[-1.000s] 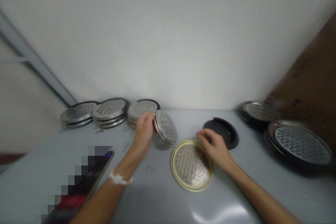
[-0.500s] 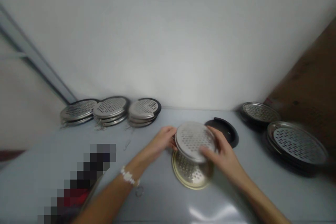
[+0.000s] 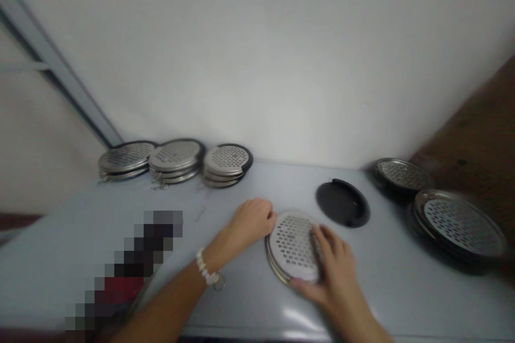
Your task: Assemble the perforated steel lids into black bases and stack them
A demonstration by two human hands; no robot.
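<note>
Grey desk (image 3: 52, 241), left hand (image 3: 251, 222) against the rim of a perforated steel disc (image 3: 292, 244), right hand (image 3: 333, 273) spread across its top

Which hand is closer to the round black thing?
Right. The right hand lies just in front of the black disc; the left hand is farther away, to its left.

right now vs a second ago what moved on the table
The perforated steel disc moved right, away from the three back stacks, and now lies flat on the gold-rimmed disc, left hand at its edge, right hand spread on top. Those stacks and the black lid stayed put.
</note>
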